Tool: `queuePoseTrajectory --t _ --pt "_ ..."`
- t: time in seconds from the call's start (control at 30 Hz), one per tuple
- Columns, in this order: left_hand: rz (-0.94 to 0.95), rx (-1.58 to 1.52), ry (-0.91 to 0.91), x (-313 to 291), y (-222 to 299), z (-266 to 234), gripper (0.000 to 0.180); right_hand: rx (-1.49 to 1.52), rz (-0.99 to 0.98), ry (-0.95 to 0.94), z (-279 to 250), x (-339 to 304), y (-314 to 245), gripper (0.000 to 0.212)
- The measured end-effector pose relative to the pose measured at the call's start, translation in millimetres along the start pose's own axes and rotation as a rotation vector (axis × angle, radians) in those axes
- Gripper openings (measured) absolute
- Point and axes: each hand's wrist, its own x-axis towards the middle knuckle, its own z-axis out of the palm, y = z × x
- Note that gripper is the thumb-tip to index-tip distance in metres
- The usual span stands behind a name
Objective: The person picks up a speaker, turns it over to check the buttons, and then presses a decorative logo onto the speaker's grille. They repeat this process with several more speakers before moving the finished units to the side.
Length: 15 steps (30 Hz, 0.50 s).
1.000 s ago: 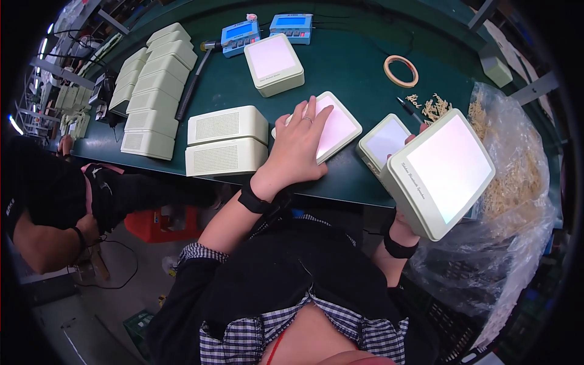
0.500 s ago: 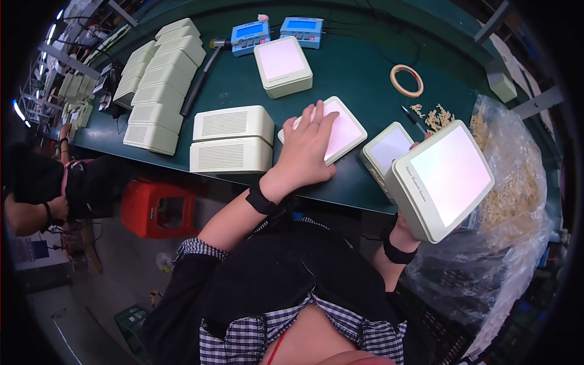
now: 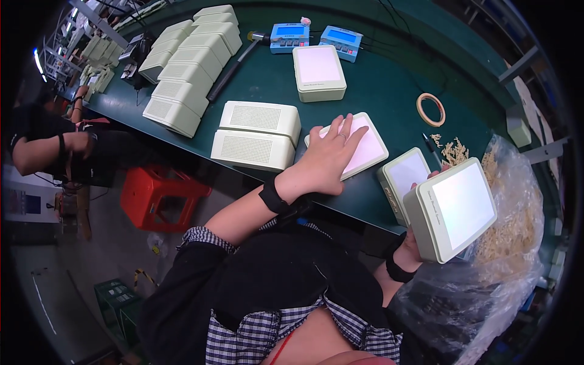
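My left hand lies flat on a white panel; my right hand, grip clasping a cream box off the tabletop edge, could drop it.

Factory assembly bench with rows of casings

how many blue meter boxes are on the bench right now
2: one blue meter box at the far edge of the green bench, the second blue meter box just right of it. None seem hidden.

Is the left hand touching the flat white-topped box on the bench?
Touching. The head view shows the left hand lying palm-down on the flat white-topped box, fingers spread across its top.
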Motion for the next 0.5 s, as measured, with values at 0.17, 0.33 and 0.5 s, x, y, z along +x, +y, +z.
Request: queuePoseTrajectory --t 0.17,0.33,0.5 --pt "0.000 -0.050 0.004 0.1 -2.4 0.4 0.109 -0.092 0.022 0.140 8.7 2.5 -0.8 0.090" --pt "-0.006 -0.069 -0.013 3.1 -0.3 -0.9 0.109 -0.103 0.019 0.168 -3.3 0.4 0.8 0.091" --pt "0.012 -0.057 -0.009 2.0 -1.6 -1.3 0.108 -0.095 0.014 0.088 -18.5 -2.5 0.6 0.092"
